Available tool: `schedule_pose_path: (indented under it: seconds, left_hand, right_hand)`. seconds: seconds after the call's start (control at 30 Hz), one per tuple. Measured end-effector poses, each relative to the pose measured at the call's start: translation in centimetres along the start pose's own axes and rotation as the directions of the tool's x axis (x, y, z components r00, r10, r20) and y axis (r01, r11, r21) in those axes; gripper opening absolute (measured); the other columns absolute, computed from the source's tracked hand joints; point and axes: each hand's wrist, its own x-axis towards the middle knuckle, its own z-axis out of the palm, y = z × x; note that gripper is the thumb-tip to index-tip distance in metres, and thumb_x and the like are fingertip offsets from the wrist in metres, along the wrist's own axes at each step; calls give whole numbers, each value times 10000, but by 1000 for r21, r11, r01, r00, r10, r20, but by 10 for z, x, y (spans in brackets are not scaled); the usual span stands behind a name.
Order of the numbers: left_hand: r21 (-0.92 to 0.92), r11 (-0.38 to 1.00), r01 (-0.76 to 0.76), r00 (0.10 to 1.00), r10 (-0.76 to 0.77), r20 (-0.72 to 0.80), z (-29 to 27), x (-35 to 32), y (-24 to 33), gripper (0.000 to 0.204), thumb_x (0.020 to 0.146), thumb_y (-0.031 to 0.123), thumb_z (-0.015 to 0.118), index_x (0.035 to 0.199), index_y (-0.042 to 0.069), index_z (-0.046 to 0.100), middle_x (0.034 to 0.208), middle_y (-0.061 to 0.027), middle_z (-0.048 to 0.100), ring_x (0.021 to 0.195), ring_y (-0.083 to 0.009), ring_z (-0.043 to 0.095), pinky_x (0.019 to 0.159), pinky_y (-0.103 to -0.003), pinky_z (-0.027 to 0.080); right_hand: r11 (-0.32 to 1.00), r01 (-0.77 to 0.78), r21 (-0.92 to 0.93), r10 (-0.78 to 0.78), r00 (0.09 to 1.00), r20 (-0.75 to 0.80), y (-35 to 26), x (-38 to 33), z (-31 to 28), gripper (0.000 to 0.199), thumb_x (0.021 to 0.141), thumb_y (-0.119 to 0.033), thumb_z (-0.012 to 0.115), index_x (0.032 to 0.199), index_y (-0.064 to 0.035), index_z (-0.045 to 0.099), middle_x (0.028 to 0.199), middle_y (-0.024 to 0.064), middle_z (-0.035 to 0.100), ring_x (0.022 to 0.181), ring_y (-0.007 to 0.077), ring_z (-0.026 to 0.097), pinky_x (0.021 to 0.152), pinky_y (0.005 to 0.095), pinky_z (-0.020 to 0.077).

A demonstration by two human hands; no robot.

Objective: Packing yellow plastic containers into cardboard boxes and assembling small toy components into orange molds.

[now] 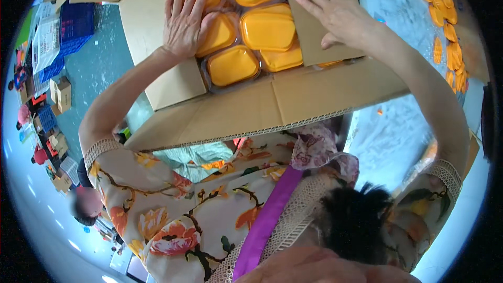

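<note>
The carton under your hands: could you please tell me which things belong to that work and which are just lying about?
In hand: carton, orange lids inside, flap, left hand, right hand.
Lying about: loose lids, blue crates, small boxes.

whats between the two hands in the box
In the head view, yellow lidded containers packed in the cardboard box lie between the left hand, flat on them, and the right hand, on the cardboard flap.

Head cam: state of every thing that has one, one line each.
cardboard box: open, flaps spread
right flap: folded partway over the contents
orange lids: packed in rows inside the box
left hand: flat on the lids
right hand: flat on the right flap
</note>
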Motion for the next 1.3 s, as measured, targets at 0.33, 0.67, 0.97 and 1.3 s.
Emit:
schedule_pose_path:
  seconds: [0.33,0.67,0.97,1.3]
  left_hand:
    - [-162,970,182,956,-136,261,-61,3,7,707,960,504,331,1487,79,127,1534,-221,78,1417,-405,62,1113,-544,74]
    - [202,979,30,981,-67,183,-135,-15,-38,522,968,278,460,1456,187,294,1516,-127,251,1381,-283,284,1068,-489,258]
    - [693,721,-12,905,-288,314,-173,-74,-91,510,901,199,525,1389,123,395,1429,-139,390,1344,-306,335,1075,-499,237]
    - [-161,923,-350,867,385,317,-80,31,79,680,751,221,706,1354,111,412,1288,-156,480,1123,-311,511,908,-446,448]
  right_hand:
    - [883,27,469,-49,998,35,14,-27,-48,896,831,-548,596,1450,-25,214,1499,264,120,1373,403,198,1088,464,297]
    - [967,-39,252,88,979,-187,39,-74,-77,628,836,-276,664,1364,-52,409,1502,167,231,1356,324,302,1054,376,362]
    - [698,-79,711,408,861,-305,97,-127,-14,462,904,-81,531,1360,-96,456,1495,64,324,1385,204,288,1084,340,315]
    - [582,-354,733,654,739,-162,21,-101,-75,530,847,-44,624,1344,-70,439,1502,145,281,1190,207,497,792,285,506]
